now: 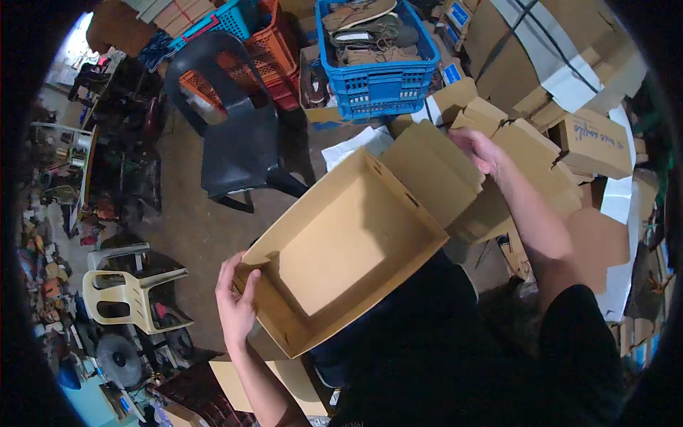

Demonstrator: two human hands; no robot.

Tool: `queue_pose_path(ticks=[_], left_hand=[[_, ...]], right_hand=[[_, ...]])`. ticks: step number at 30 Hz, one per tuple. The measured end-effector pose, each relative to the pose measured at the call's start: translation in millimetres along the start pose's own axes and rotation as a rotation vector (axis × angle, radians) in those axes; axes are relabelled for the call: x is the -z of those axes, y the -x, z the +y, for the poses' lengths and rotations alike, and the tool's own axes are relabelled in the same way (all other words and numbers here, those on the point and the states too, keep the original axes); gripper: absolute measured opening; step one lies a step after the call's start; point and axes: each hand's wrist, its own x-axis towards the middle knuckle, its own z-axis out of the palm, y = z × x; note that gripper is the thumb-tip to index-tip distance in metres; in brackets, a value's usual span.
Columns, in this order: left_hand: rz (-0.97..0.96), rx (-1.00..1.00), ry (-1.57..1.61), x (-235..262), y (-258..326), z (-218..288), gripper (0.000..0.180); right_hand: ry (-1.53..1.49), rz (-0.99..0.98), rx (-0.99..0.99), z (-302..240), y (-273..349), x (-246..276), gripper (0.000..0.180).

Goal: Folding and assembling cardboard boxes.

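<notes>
An empty, open brown cardboard box (341,249) is tilted in front of my body. My left hand (238,299) grips its left end wall, with the thumb inside and the fingers outside. Past the box's right end is a flat brown cardboard piece (434,171) with a ridged edge. My right hand (477,149) is closed at this piece's far right edge, its fingertips partly hidden. Where the flat piece meets the box, I cannot tell whether they are joined.
Cardboard sheets and cut boxes (541,171) pile up at the right. Ahead stands a blue plastic crate (380,82) of shoes, with orange crates (274,50) beside it. A black plastic chair (238,142) and a cream chair (128,295) stand on the left, near a fan (121,359).
</notes>
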Motion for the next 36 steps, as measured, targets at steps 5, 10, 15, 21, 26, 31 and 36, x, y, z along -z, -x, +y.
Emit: queue_pose_path(ticks=[5,10,15,21,26,31,36], left_hand=[[-0.014,0.026,0.018,2.2,1.1,0.1,0.035],[-0.008,0.026,0.025,0.5,-2.1,-5.3,0.036],[-0.016,0.024,-0.006,1.3,-3.3,-7.9,0.037],[-0.008,0.041,0.022,-0.8,-1.3,-7.6,0.037],[-0.032,0.033,0.002,0.2,-0.7,-11.6,0.039],[-0.022,0.022,0.027,-5.5,-4.2,1.6,0.036],[-0.019,0.038,0.023,-3.4,-1.3,2.7,0.036]], right_hand=[[0.065,0.099,-0.080,-6.6,-17.7,-36.4,0.052],[0.205,0.020,-0.162,-24.0,-12.0,-76.2,0.054],[0.523,0.161,-0.157,-21.7,-7.6,-106.7,0.057],[0.502,0.299,-0.115,-12.0,-7.9,-94.8,0.050],[0.195,0.108,-0.237,-9.1,-10.3,-89.0,0.056],[0.672,0.327,0.030,-6.7,-23.6,-49.4,0.059],[1.543,0.416,0.835,-34.9,0.1,-111.4,0.049]])
